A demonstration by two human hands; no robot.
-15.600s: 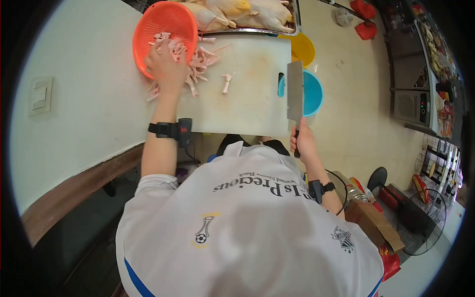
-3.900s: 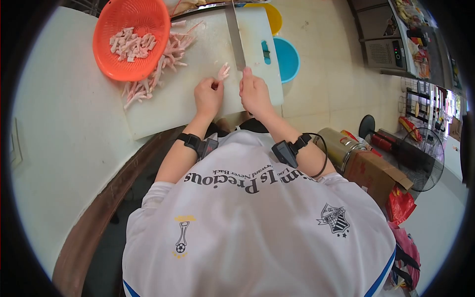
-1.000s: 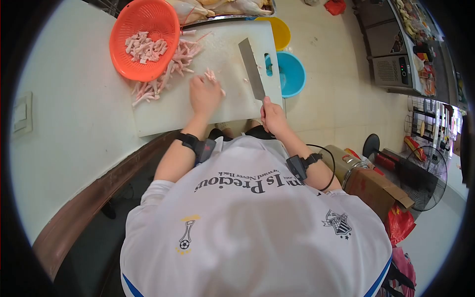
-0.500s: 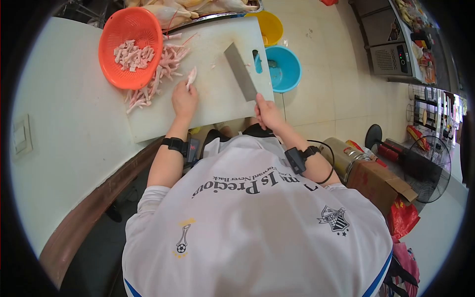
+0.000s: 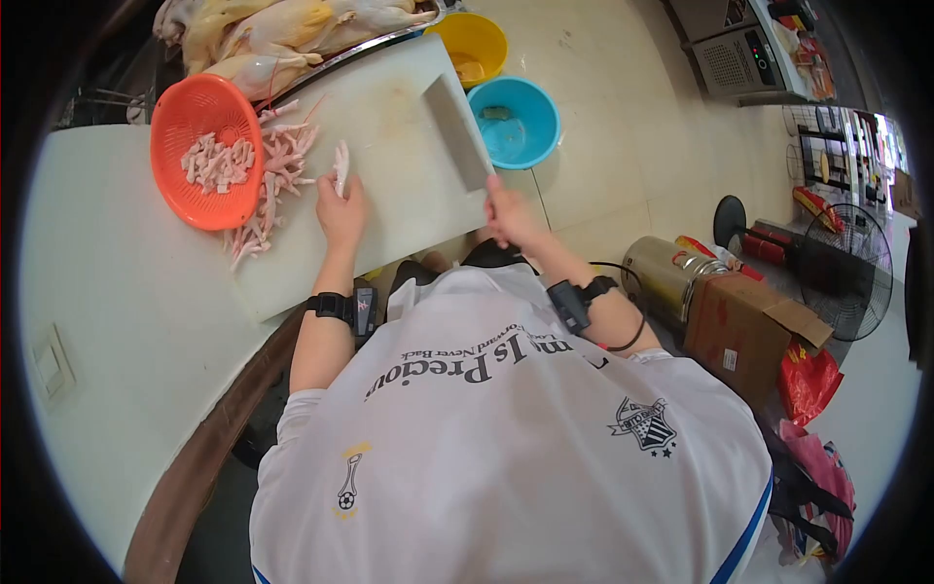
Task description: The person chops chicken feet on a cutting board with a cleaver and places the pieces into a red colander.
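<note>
My left hand (image 5: 341, 212) is closed on a pale chicken foot (image 5: 341, 165), held by one end so that the rest points away from me over the white cutting board (image 5: 389, 185). My right hand (image 5: 514, 216), slightly blurred, grips the handle of a cleaver (image 5: 459, 131). The wide blade lies over the board's right edge and hides its handle slot. Left of my left hand is a pile of chicken feet (image 5: 284, 161) on the board. An orange colander (image 5: 175, 127) with several cut pieces (image 5: 218, 163) leans over that pile.
A metal tray (image 5: 379, 37) of whole plucked birds (image 5: 277, 34) lies beyond the board. Yellow (image 5: 477, 39) and blue (image 5: 535, 127) basins stand at its right, lower down. A steel canister (image 5: 657, 273), cardboard box (image 5: 744, 326) and fan (image 5: 846, 273) are at the right.
The view has turned and shifted a little. The cleaver has moved right across the board, covering the slot that showed before. The chicken foot now points straighter away from me.
</note>
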